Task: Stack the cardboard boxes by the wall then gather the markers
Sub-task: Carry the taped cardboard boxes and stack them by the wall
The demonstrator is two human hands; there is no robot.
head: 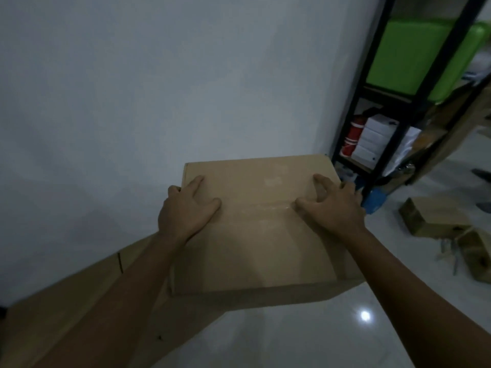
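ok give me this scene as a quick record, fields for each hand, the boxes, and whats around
left hand: lies flat on the top box, fingertips over its left edge
right hand: fingers arched, tips on the top box
top box: taped, sits on a lower box by the wall
floor: smaller boxes to the right
shelf: green bin
markers: not identifiable

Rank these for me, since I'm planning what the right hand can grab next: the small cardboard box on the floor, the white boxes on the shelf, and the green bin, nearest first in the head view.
From the right hand:
1. Small cardboard box, on the floor to its right.
2. White boxes, on the lower shelf, beyond it.
3. Green bin, on the upper shelf, highest and farthest.
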